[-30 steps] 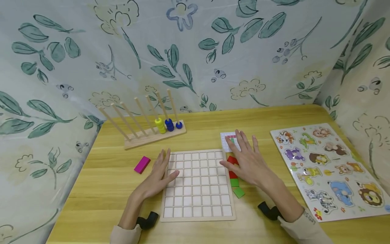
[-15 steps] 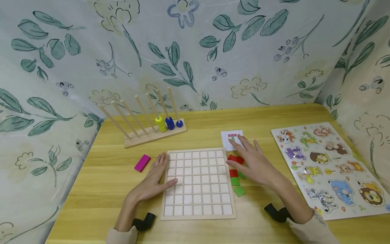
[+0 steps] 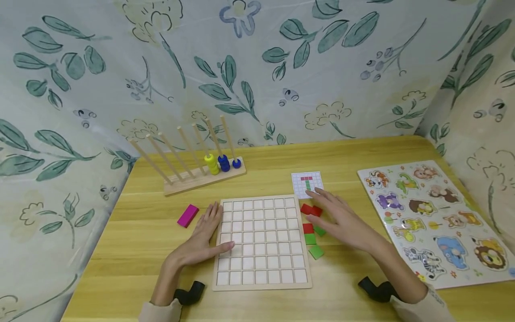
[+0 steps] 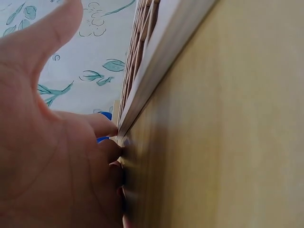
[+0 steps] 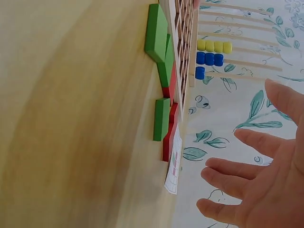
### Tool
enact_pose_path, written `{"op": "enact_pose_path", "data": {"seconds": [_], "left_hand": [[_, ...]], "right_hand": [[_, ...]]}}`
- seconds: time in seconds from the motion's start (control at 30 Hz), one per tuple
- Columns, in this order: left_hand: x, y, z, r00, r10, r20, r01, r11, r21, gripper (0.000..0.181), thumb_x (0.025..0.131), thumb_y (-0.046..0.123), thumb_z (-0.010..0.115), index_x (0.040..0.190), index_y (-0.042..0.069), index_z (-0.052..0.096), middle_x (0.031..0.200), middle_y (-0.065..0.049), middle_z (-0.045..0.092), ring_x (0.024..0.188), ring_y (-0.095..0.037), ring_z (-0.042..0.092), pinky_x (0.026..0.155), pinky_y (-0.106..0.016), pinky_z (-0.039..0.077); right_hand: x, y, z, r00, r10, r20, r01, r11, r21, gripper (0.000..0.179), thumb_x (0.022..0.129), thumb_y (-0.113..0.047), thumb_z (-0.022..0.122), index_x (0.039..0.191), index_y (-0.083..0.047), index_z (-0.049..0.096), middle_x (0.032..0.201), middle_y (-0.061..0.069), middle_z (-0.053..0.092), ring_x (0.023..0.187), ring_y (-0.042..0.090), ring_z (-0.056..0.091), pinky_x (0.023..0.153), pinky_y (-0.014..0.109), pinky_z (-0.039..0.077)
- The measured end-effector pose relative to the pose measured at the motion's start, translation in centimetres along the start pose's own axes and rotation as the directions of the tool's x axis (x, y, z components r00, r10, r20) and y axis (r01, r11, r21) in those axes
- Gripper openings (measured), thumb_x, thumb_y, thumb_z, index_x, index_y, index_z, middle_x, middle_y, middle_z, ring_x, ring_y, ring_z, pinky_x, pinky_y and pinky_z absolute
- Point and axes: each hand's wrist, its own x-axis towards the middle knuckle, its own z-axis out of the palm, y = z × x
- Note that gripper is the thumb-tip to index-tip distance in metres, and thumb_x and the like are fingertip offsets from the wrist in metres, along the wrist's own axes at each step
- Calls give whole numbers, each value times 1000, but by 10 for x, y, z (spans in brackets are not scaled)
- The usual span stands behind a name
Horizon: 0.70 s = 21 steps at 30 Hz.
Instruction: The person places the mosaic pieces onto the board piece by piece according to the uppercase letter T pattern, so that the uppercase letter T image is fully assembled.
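A pale wooden grid board (image 3: 261, 287) with square cells lies in front of the person. The left hand (image 3: 201, 239) rests at its left edge, fingers along the frame and thumb over the cells. Over the board's right side hovers the right hand (image 3: 342, 221), fingers spread and holding nothing. Beneath and beside that hand are red tiles (image 3: 308, 228) and green tiles (image 3: 316, 252), partly hidden by it. A printed pattern card (image 3: 299, 183), showing a red and green T shape, lies just beyond its fingertips. In the right wrist view the green tiles (image 5: 156, 33) lie flat on the table.
A magenta block (image 3: 187, 216) lies left of the board. Behind stands a wooden peg abacus (image 3: 193, 179) with yellow beads (image 3: 211, 164) and blue beads (image 3: 224, 163). At the right is an animal puzzle board (image 3: 436, 223). A floral cloth (image 3: 257, 80) hangs behind the table (image 3: 128, 250).
The right hand has drawn back to the right and toward the person, uncovering the card and more tiles. The left hand has settled lower against the board's left edge.
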Motion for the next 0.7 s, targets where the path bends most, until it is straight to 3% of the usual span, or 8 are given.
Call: {"op": "enact_pose_path", "data": {"seconds": [0.2, 0.3, 0.37, 0.5, 0.7], "left_hand": [[-1, -1, -2, 1000, 23, 9, -23, 1000, -8, 115, 91, 47, 75, 166, 4, -1, 174, -15, -15, 161, -37, -16, 128, -67, -7], [-2, -2, -4, 999, 39, 21, -39, 999, -10, 122, 87, 46, 80, 166, 5, -3, 174, -14, -16, 161, -38, -18, 127, -68, -6], [-2, -2, -5, 998, 51, 31, -50, 999, -16, 127, 84, 44, 84, 166, 5, -5, 174, -14, -17, 160, -38, -19, 126, -69, -7], [-3, -4, -8, 996, 64, 59, -62, 998, -34, 136, 77, 40, 91, 165, 4, -6, 173, -16, -19, 159, -39, -22, 126, -69, -7], [-6, -6, -10, 995, 60, 85, -56, 997, -44, 148, 66, 40, 98, 165, 5, -7, 172, -16, -22, 158, -39, -24, 125, -70, -6]], "right_hand": [[-1, 8, -3, 999, 20, -35, -16, 994, 110, 60, 104, -41, 61, 156, -16, 45, 162, 18, 43, 147, 46, 42, 114, 72, 38], [1, 12, -4, 996, 52, -70, -42, 989, 139, 53, 103, -33, 65, 150, -12, 53, 150, 17, 55, 129, 40, 57, 105, 62, 51], [3, 15, -4, 992, 87, -92, -74, 987, 141, 48, 101, -26, 68, 145, -8, 59, 139, 17, 63, 113, 34, 62, 93, 48, 57], [8, 20, -3, 979, 186, -86, -171, 971, 166, 41, 98, -19, 71, 137, -8, 66, 120, 16, 69, 94, 24, 58, 74, 27, 49], [15, 27, 1, 956, 294, -19, -282, 932, 227, 41, 97, -20, 72, 137, -11, 67, 110, 13, 66, 88, 23, 54, 68, 24, 44]]}}
